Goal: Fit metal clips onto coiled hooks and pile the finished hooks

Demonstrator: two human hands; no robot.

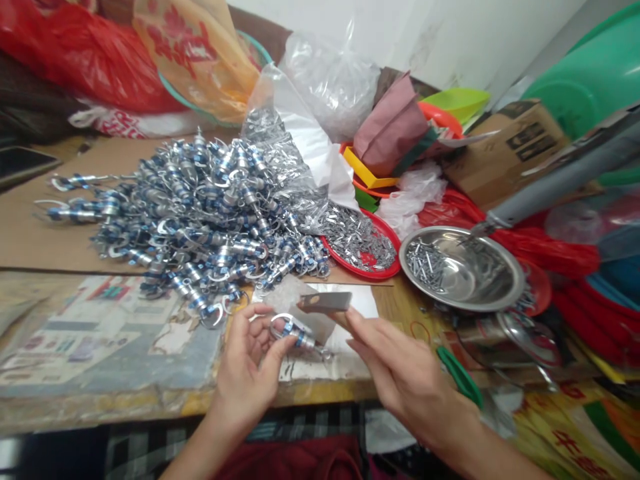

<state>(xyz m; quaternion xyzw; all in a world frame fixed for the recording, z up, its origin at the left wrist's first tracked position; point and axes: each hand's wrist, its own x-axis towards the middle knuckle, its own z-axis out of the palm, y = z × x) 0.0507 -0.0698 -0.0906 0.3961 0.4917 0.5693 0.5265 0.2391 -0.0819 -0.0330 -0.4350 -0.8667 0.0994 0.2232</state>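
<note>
My left hand (247, 363) is closed around a small silver and blue metal clasp (293, 331), pinched between thumb and fingers just above the table's front edge. My right hand (400, 373) reaches in from the right, its fingers stretched toward the clasp; whether it grips anything I cannot make out. Just above the fingertips lies a small dark flat block (325, 301). Behind the hands is a large heap of the same silver and blue clasps (200, 213) on brown cardboard (30, 233).
A red tray of small metal pieces (363, 241) and a steel bowl with screws (463, 270) stand to the right. A grey tool handle (550, 183) juts over the bowl. Green-handled pliers (460, 377) lie by my right wrist. Plastic bags, a box and basins crowd the back.
</note>
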